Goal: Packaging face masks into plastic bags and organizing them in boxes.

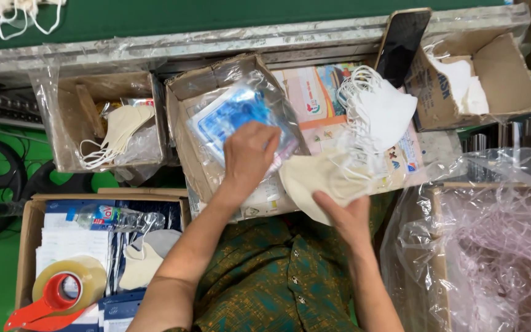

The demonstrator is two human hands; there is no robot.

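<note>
The left hand (250, 154) grips a plastic packet (232, 114) while the right hand (345, 212) pinches a cream mask (314, 178), whose loose ear loops could snag the white mask stack (382, 114)

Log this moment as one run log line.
left hand: reaching into box of clear packets | right hand: holding cream mask | white masks: stacked beside

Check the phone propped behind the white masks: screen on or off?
Off. The phone leans upright against the cardboard box, and its screen is uniformly black with only faint glare, no lit content.
</note>
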